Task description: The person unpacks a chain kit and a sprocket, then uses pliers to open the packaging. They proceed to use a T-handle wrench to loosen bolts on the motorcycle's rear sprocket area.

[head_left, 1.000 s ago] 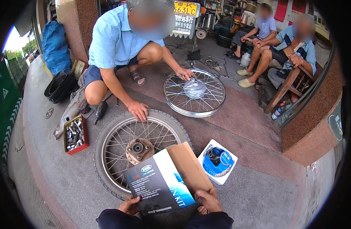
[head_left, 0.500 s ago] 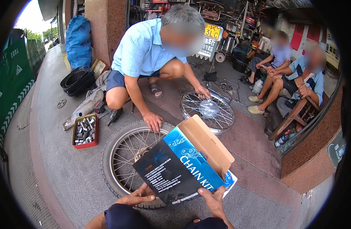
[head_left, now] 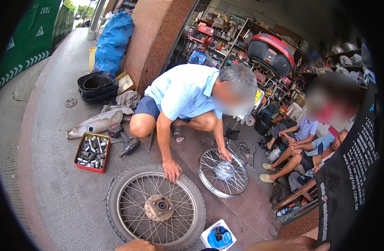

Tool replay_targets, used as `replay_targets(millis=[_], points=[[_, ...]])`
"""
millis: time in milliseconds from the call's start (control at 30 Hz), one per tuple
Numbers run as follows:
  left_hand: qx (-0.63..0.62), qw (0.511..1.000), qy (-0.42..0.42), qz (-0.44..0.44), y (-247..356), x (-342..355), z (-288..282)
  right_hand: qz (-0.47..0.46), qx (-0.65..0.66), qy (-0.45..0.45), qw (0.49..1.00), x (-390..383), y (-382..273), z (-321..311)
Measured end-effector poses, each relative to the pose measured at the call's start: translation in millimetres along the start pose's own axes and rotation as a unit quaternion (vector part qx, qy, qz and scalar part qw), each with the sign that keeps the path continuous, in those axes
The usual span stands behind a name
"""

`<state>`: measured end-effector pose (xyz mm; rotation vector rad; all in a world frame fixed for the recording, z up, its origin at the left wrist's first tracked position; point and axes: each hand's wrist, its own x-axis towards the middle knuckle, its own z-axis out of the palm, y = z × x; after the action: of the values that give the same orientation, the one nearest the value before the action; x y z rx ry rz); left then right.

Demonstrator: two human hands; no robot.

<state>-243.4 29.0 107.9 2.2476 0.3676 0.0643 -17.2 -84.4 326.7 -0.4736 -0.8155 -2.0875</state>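
Note:
At the right edge, a black cardboard box (head_left: 346,184) with white print stands tilted close to the camera, partly cut off. My right hand (head_left: 298,244) grips its lower edge, thumb against the box. Low in the view, beside the tyre's near edge, is my left hand (head_left: 138,246); a digit stretches to the right, the rest is cut off, and I see nothing in it. A spoked wheel with a tyre (head_left: 115,209) lies flat before me. On the ground between my hands sits a small white box (head_left: 205,236) with a blue-labelled pack (head_left: 220,237) inside.
A squatting person (head_left: 181,90) touches the tyre and a bare spoked rim (head_left: 203,178). At left are a red tin of sockets (head_left: 103,168), a cordless impact wrench (head_left: 131,145) and a metal cover (head_left: 93,124). Two people sit by a wooden bench (head_left: 296,195) at right.
The black box has swung from over the wheel to the far right, uncovering the hub and the white box. My left hand is off the box. The view has turned and shifted.

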Motion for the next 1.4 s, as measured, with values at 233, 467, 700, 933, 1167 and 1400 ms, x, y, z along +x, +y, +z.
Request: replay_targets(millis=[233,467,700,933,1167,1400], points=[[-0.166,0.977,-0.015,-0.136,-83,9,-18,0.344,-0.084,-0.535,0.767,-41,17,309],[-0.227,0.958,0.017,-0.174,-115,28,-30,0.060,0.126,-0.413,0.900,-82,-74,318],[-0.229,0.968,-0.014,-0.099,-91,42,-42,0.048,0.489,-0.851,0.186,-112,-118,36],[-0.241,0.958,-0.048,-0.150,-102,22,12,0.116,0.393,-0.891,0.196,-177,-63,-85],[-0.196,0.971,0.011,-0.137,-45,25,16,0.238,0.215,-0.947,0.024,-207,7,-201],[-0.137,0.974,0.049,-0.171,-13,43,43,0.301,-0.019,-0.953,-0.003,-282,110,-399]])
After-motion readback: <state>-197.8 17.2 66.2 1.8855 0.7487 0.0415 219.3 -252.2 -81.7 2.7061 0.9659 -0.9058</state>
